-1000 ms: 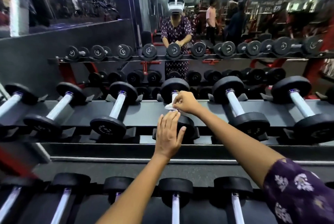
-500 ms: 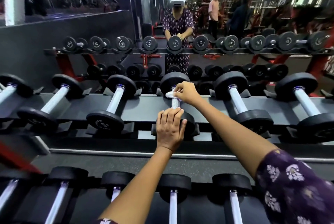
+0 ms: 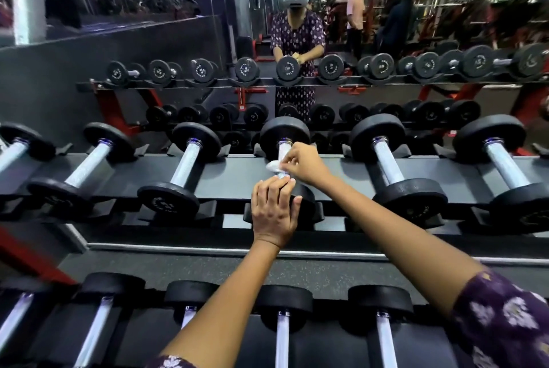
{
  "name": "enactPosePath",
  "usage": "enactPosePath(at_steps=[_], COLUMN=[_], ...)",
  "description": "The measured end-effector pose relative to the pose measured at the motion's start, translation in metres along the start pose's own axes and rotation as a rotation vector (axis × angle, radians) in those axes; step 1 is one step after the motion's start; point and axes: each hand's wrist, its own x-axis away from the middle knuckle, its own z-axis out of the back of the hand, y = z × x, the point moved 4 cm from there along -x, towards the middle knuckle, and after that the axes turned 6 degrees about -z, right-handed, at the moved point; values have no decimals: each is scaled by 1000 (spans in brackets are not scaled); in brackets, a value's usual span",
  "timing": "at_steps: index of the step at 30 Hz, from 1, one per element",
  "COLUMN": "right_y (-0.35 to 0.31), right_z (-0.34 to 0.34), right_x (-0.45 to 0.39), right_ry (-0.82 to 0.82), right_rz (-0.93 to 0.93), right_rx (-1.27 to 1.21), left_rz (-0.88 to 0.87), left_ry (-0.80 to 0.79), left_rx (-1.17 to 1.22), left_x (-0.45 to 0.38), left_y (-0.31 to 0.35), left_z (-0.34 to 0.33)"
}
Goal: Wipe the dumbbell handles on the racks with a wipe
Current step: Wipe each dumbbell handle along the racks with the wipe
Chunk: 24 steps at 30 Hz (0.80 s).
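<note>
Bare dark grey rack shelf [image 3: 237, 171] lies open on both sides of the middle black-ended, silver-handled dumbbell [image 3: 284, 135]. The neighbouring black dumbbell to the left [image 3: 184, 171] and the one to the right [image 3: 392, 168] bound those gaps. A mirror [image 3: 326, 25] closes the back.

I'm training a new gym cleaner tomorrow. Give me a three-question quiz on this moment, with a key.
1. True or false: the right hand holds the wipe against a dumbbell handle.
2. Where does the left hand rest? A) on that dumbbell's near weight head B) on the floor C) on the mirror
3. Fill in: the wipe's colour is ____.

Key: 1 true; 2 A; 3 white.
</note>
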Motion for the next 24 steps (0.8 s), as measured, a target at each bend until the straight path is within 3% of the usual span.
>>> enactPosePath(at_steps=[2, 8, 14, 20, 24], right_y=[0, 13, 10, 3, 9], right_z=[1, -3, -2, 3, -9], right_x=[6, -35, -5, -39, -5], right_ry=[-23, 43, -209, -125, -223], right_rz=[80, -70, 235, 128, 283], right_rx=[1, -36, 8, 137, 60], left_rz=[3, -16, 3, -16, 2], left_ry=[6, -6, -11, -2, -10], left_rx=[-9, -22, -20, -31, -30], left_x=[0, 1, 1, 1, 2], left_y=[0, -2, 0, -2, -1], left_z=[0, -3, -2, -3, -2])
